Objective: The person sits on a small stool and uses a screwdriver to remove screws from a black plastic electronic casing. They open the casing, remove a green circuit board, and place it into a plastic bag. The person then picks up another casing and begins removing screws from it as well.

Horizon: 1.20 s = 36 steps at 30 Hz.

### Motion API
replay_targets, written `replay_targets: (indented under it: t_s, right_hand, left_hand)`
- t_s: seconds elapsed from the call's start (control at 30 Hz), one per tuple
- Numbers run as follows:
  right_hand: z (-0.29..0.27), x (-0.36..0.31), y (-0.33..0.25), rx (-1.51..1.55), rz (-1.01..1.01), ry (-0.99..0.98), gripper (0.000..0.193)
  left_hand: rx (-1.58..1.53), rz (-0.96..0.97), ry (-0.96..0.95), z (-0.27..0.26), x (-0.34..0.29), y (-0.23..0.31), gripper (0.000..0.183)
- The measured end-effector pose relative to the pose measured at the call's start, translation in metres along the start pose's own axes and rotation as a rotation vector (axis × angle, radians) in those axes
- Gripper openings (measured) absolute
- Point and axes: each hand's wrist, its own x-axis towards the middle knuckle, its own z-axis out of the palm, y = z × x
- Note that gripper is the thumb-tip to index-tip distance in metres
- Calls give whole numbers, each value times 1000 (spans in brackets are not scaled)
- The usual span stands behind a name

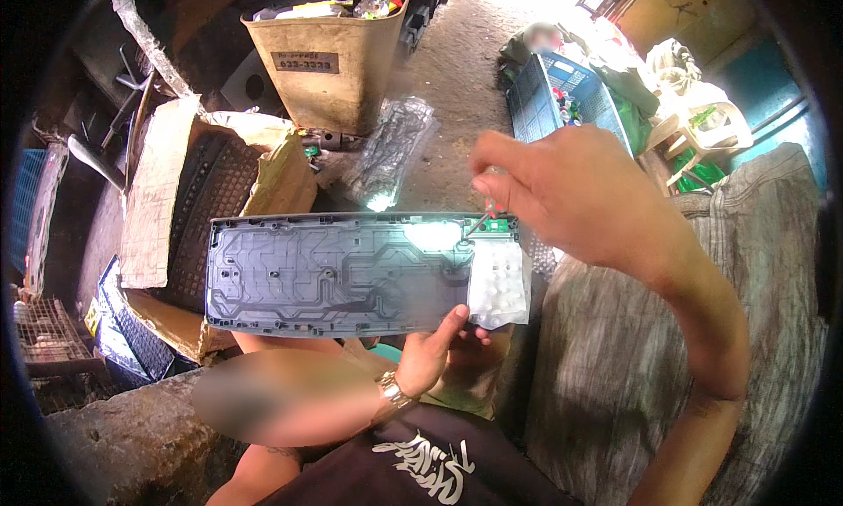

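Note:
An opened dark computer keyboard [263,282] lies across my lap, its inside with printed traces facing up. My left hand [428,355], with a metal watch on the wrist, grips its near edge, the thumb on top and fingers underneath. A screwdriver [482,222] with a partly red handle is pinched in my right hand [571,190], tilted down to the keyboard's far right corner. Beside its tip sits a small green circuit board [499,226]. A white bumpy sheet [500,286] covers the keyboard's right end. Whether the tip touches a screw cannot be made out.
A torn cardboard box [149,198] holding dark keyboards [211,198] stands at left. Beyond are a filled beige bin [325,80] and crumpled clear plastic [392,150]. A blue crate [518,97] and a pale plastic chair [707,119] stand far right; grey fabric [667,357] lies at right.

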Motion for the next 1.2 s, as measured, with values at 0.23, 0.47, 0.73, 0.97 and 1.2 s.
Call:
replay_targets:
  t_s: [0.23, 0.47, 0.73, 0.97, 1.2]
  right_hand:
    - [-3, -13, 4, 46, -10, 111, 27]
    - [1, -12, 13, 31, -5, 45, 28]
    - [-5, -22, 15, 100, -23, 72, 32]
    - [11, -20, 16, 165, -55, 233, 26]
    - [18, -27, 18, 302, -116, 316, 23]
  left_hand:
    - [5, 0, -4, 2, -2, -1, 44]
    - [87, -41, 3, -3, 0, -4, 44]
    - [55, -48, -29, -6, 4, -8, 47]
    - [91, -83, 5, -5, 2, -6, 52]
    - [59, -89, -23, -5, 3, -5, 51]
